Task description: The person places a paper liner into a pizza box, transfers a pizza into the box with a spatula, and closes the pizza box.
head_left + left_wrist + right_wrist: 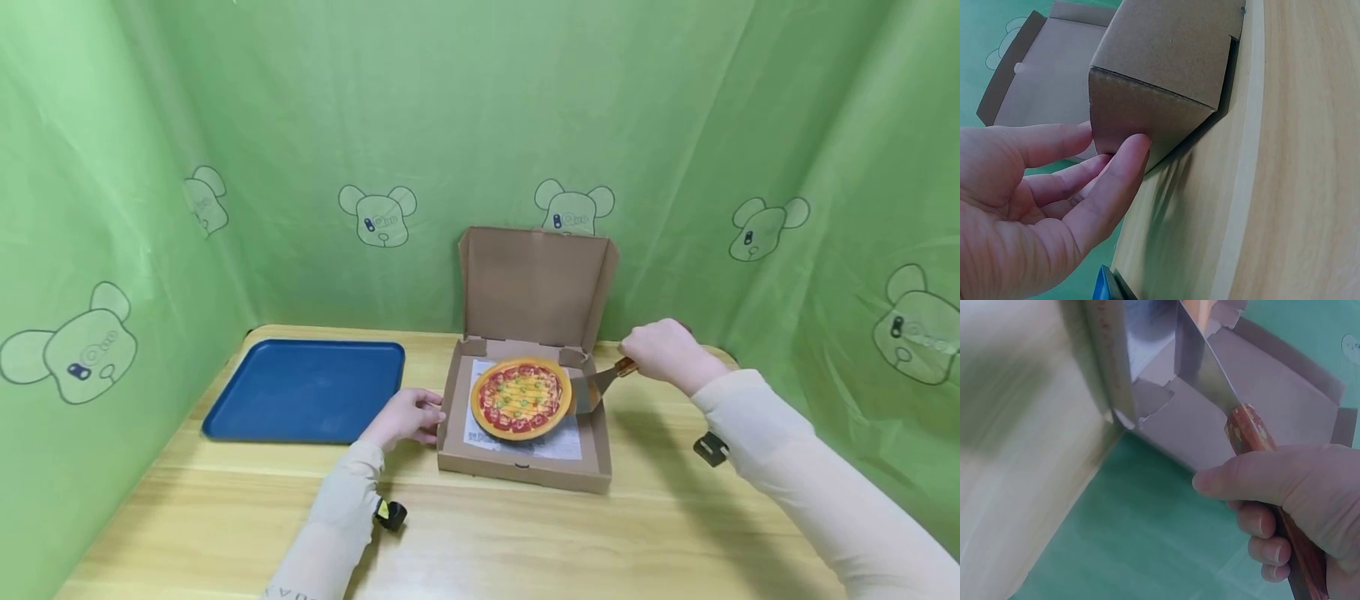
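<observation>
A round pizza (521,398) with an orange crust, red slices and green bits is over the paper-lined base of an open cardboard pizza box (525,473). My right hand (663,352) grips the wooden handle of a metal spatula (585,395), whose broad blade reaches to the pizza's right edge, partly under it. In the right wrist view, my fingers curl round the handle (1249,428). My left hand (405,418) touches the box's left wall; the left wrist view has its fingertips and thumb (1129,162) against the cardboard side.
The box lid (534,287) stands raised at the back, near the green curtain (465,100). A blue tray (307,392) lies left of the box on the wooden table (480,533). Printed paper (558,446) lines the box.
</observation>
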`<move>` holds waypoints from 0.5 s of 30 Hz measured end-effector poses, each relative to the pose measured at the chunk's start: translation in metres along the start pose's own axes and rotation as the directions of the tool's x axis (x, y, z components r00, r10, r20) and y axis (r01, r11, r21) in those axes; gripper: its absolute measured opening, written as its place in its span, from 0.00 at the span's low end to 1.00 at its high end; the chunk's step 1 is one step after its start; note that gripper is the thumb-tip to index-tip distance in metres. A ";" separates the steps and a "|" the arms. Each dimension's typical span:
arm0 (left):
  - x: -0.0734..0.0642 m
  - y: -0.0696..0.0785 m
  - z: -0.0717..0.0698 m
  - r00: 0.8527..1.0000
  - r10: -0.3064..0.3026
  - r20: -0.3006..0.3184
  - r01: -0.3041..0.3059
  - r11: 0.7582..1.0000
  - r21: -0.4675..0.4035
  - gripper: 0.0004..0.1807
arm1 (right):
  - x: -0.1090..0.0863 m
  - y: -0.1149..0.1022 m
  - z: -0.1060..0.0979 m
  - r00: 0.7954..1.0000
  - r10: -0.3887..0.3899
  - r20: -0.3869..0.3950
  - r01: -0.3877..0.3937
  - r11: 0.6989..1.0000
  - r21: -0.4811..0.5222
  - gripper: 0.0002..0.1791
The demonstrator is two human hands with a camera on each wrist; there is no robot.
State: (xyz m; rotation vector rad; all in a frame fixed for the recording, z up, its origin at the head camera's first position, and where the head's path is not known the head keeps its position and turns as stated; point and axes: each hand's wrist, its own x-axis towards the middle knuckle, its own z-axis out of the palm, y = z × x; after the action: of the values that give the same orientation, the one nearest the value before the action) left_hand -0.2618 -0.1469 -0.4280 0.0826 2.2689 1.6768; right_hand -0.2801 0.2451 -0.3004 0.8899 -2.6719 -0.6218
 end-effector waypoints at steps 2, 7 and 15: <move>0.000 0.000 0.000 1.000 -0.001 0.002 0.001 1.000 0.000 0.20 | -0.004 0.002 0.002 1.000 0.002 -0.001 -0.002 1.000 0.004 0.15; 0.000 0.000 0.001 1.000 0.001 -0.002 -0.001 1.000 -0.005 0.20 | -0.011 0.007 0.001 1.000 0.004 -0.023 -0.004 1.000 0.007 0.17; 0.000 0.000 0.000 1.000 0.001 0.000 -0.001 1.000 -0.006 0.20 | -0.018 0.015 -0.001 1.000 0.011 0.026 -0.011 1.000 0.008 0.17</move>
State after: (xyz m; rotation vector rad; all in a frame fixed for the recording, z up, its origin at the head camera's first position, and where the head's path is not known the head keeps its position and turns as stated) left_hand -0.2612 -0.1468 -0.4283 0.0818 2.2636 1.6843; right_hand -0.2731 0.2666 -0.2943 0.8748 -2.7024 -0.6243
